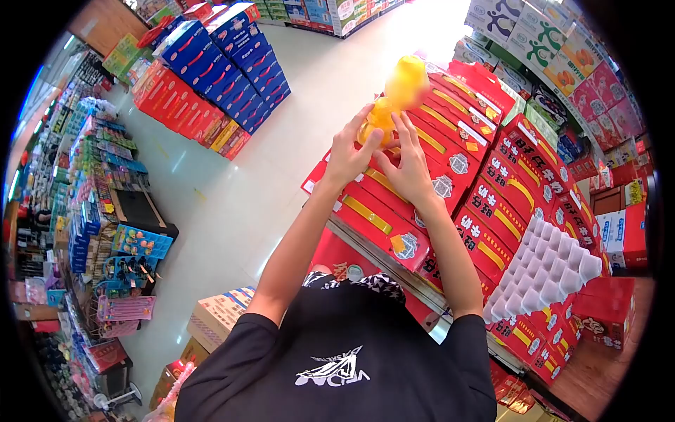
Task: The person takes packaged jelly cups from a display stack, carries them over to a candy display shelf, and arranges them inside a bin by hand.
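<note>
A yellow figure or toy (407, 83), partly blurred, stands on the red cartons at the upper middle. My left hand (351, 149) is at the left side of its lower part, fingers bent round it. Against the right side of the same lower part rests my right hand (408, 158), its fingertips on the yellow surface. Both hands hold the yellow figure between them. Red cartons with yellow carry handles (367, 214) lie in rows beneath my hands. The inner sides of the fingers are partly hidden.
Stacked blue cartons (204, 63) and red cartons (169, 98) stand at the upper left. A white egg-tray-like sheet (541, 271) lies on the red cartons at the right. Shelves of small goods (116, 169) line the far left. A brown carton (216, 315) is at lower left.
</note>
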The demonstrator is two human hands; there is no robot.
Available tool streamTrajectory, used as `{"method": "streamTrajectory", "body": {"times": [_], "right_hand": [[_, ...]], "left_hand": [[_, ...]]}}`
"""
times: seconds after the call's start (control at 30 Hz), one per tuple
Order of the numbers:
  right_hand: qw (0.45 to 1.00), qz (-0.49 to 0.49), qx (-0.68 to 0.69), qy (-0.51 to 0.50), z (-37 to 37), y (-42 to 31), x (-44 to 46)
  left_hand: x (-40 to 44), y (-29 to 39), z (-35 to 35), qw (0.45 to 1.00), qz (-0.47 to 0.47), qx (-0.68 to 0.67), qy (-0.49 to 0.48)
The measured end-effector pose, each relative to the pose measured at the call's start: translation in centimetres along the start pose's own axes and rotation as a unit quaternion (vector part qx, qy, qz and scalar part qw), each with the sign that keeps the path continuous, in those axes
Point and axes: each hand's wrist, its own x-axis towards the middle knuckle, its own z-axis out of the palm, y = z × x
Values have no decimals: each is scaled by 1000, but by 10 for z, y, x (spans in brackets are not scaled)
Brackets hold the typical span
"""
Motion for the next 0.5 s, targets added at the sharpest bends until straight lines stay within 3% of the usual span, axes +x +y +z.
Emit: {"method": "streamTrajectory", "body": {"times": [0.5], "right_hand": [[997,-73,33,-2,2,-6,-4]], "left_hand": [[-7,-6,1,995,36,-72,53]]}}
